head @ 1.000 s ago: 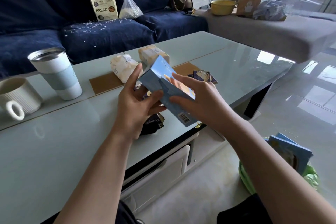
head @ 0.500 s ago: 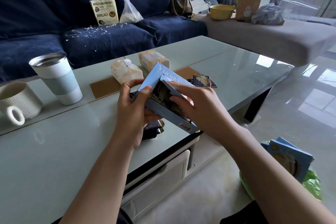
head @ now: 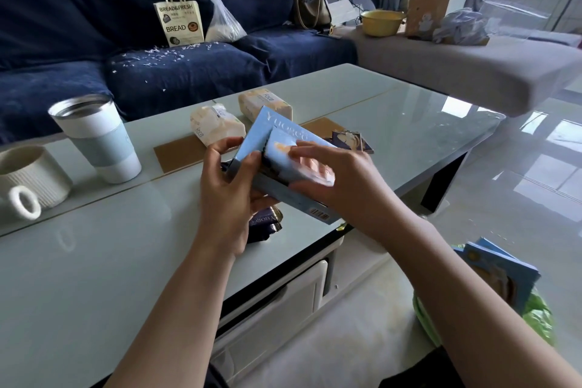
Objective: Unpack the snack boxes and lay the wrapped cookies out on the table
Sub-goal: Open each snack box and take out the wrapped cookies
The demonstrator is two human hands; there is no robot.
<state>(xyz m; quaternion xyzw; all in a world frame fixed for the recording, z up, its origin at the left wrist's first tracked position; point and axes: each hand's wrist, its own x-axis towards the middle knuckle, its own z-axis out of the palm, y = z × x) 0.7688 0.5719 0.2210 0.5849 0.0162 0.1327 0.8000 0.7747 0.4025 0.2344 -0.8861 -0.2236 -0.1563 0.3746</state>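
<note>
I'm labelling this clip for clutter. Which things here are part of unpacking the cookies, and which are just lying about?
Part of the job:
- light blue snack box, gripped by left hand and right hand
- dark wrapped cookies on the glass table
- cookie packets further back

Lying about:
- tumbler
- ribbed mug
- two bread packs
- bread bag on sofa
- yellow bowl

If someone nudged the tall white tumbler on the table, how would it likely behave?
The tumbler is tall and tapers to a narrower base, so a push near its rim would probably tip it. It stands on the glossy glass table, so a low push would likely slide it. Whether it is full, and so heavy, cannot be seen.
</note>
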